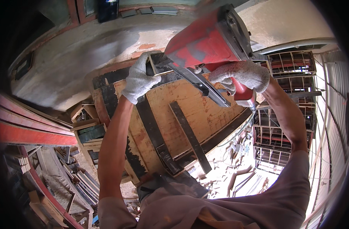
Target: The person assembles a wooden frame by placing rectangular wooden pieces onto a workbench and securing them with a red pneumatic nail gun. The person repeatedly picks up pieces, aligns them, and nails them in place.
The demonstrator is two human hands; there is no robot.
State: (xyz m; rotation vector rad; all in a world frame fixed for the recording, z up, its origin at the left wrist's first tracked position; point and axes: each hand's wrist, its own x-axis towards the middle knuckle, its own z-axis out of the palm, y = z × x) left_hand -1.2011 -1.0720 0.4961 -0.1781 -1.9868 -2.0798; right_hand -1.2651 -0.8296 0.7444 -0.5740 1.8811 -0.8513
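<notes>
My right hand (pixel 245 74), in a grey-white knit glove, is wrapped round the handle of a red nail gun (pixel 207 40). The gun's long dark magazine slants down to the right above the bench. My left hand (pixel 139 79), gloved alike, is closed at the far edge of a wooden frame (pixel 162 68) with dark-faced strips, its thumb pointing right. Part of this frame lies hidden behind the gun, and the gun's nose is not clearly visible. Below both hands lies a worn plywood workbench (pixel 199 103). A loose dark strip (pixel 189 135) rests across it.
Black-faced boards edge the bench. Stacked gridded frames (pixel 283 133) stand at the right beside a corrugated wall (pixel 334 114). Offcuts litter the floor (pixel 235 168) at the lower right. Red-edged boards (pixel 33 128) and piled timber (pixel 83 183) fill the left. A plastered wall (pixel 86 49) rises beyond.
</notes>
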